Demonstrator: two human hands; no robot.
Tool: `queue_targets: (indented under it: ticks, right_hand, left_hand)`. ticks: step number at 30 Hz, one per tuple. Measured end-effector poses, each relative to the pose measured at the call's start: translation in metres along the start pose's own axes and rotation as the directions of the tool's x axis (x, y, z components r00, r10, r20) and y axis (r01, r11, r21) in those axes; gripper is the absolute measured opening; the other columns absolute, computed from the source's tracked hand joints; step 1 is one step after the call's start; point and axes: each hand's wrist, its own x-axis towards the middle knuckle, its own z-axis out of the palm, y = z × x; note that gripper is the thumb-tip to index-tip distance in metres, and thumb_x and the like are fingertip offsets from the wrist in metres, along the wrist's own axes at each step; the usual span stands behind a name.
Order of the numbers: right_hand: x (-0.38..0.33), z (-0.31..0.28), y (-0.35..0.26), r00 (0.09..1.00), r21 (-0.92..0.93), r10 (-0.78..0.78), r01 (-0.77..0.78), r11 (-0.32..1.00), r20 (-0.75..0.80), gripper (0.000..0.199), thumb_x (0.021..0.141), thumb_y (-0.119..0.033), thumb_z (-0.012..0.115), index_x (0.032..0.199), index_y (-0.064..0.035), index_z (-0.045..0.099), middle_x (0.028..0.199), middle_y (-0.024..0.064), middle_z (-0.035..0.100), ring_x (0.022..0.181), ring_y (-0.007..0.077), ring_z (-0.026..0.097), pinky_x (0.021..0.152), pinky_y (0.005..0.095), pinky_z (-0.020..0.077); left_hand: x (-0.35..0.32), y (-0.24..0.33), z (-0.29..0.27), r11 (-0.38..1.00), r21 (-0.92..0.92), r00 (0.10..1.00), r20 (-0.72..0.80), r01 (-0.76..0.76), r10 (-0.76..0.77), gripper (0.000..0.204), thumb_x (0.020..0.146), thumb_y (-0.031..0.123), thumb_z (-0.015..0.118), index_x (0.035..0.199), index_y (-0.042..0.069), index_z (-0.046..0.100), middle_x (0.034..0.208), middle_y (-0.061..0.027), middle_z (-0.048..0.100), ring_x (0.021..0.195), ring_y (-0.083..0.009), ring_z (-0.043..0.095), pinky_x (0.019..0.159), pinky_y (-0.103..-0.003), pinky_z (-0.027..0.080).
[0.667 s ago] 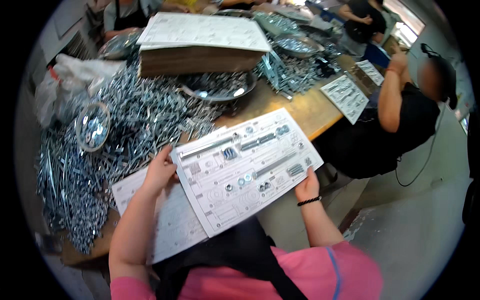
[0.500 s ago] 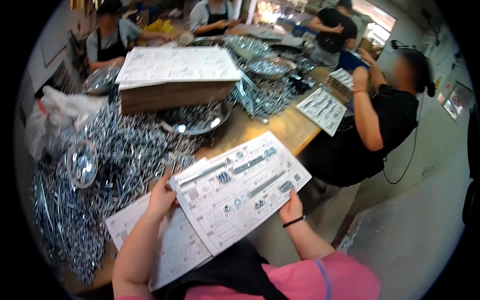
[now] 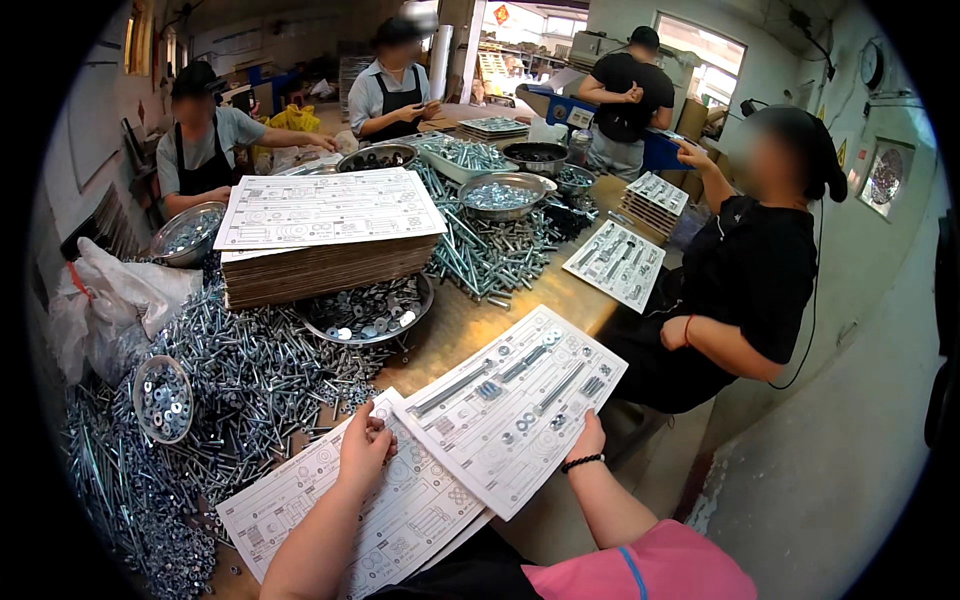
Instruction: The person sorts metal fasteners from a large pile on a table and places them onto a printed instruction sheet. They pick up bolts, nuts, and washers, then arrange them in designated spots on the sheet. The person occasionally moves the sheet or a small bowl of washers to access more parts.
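I hold a printed parts card (image 3: 515,405) studded with screws and washers over the table's near edge (image 3: 470,325), my left hand (image 3: 365,450) pinching its left corner, my right hand (image 3: 588,440) gripping its lower right edge; a second card (image 3: 330,510) lies beneath, loose bolts (image 3: 250,370) heaped to the left.

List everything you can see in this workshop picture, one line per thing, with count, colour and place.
printed card with fasteners: one, white, held over the table's near edge
empty printed card: one, white, lying under it
card stack: one, white on brown, table middle
loose screws: a heap, silver, table left
metal bowls: several, silver, along the table
plastic bags: white, far left
filled card: one, white, right edge
seated co-worker: one, in black, right
other co-workers: three, far end
left hand: on the held card's left edge
right hand: on its right edge
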Motion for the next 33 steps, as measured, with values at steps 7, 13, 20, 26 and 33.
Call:
queue_targets:
  ticks: [7,13,20,26,33]
  right_hand:
    - [0.072,-0.009,-0.017,1.000,0.000,0.027,-0.027,1.000,0.011,0.036,0.094,-0.021,0.034,0.121,0.0020,0.043,0.117,0.0145,0.052,0.105,0.0304,0.052,0.088,0.0425,0.0424]
    - [0.125,-0.037,-0.036,0.999,-0.043,0.008,-0.007,0.999,0.030,0.038,0.094,-0.024,0.035,0.120,0.0009,0.046,0.118,0.0131,0.053,0.103,0.0314,0.052,0.087,0.0448,0.0417]
    - [0.096,0.023,-0.036,0.974,-0.243,-0.043,-0.013,0.970,-0.223,0.038,0.094,-0.027,0.042,0.119,0.0005,0.047,0.115,0.0094,0.052,0.099,0.0233,0.054,0.078,0.0383,0.0449]
    - [0.080,0.028,-0.038,0.921,-0.415,-0.386,0.331,0.848,-0.054,0.011,0.079,-0.012,0.046,0.070,-0.0049,0.045,0.068,0.0068,0.050,0.058,0.0179,0.052,0.052,0.0322,0.0416]
    - [0.010,0.089,-0.037,0.835,-0.568,-0.530,0.511,0.645,0.150,0.037,0.092,-0.015,0.041,0.126,-0.0031,0.041,0.118,0.0061,0.050,0.097,0.0158,0.050,0.081,0.0276,0.0394]
  left_hand:
    - [-0.001,-0.025,-0.008,0.982,0.056,0.984,0.012,-0.178,0.178,0.046,0.083,-0.005,0.047,0.127,0.001,0.036,0.104,-0.0092,0.047,0.073,-0.0137,0.059,0.063,-0.024,0.051]
    - [-0.005,-0.024,0.000,0.979,0.070,0.982,0.011,-0.189,0.189,0.041,0.083,-0.005,0.047,0.123,-0.002,0.041,0.104,-0.0098,0.047,0.075,-0.0134,0.057,0.068,-0.025,0.049]
    - [-0.003,-0.035,-0.007,0.966,0.075,0.969,0.004,-0.246,0.247,0.039,0.085,-0.003,0.046,0.124,0.000,0.041,0.105,-0.0077,0.048,0.076,-0.0124,0.057,0.066,-0.023,0.050]
    - [-0.015,-0.030,-0.026,0.970,0.103,0.975,-0.007,-0.218,0.220,0.041,0.080,0.005,0.056,0.119,0.002,0.048,0.103,-0.0088,0.053,0.082,-0.0153,0.057,0.072,-0.027,0.048]
    - [-0.083,-0.004,-0.119,0.818,0.472,0.874,-0.177,-0.328,0.453,0.036,0.083,0.006,0.055,0.118,0.003,0.049,0.098,-0.0078,0.054,0.082,-0.0148,0.056,0.076,-0.027,0.046]
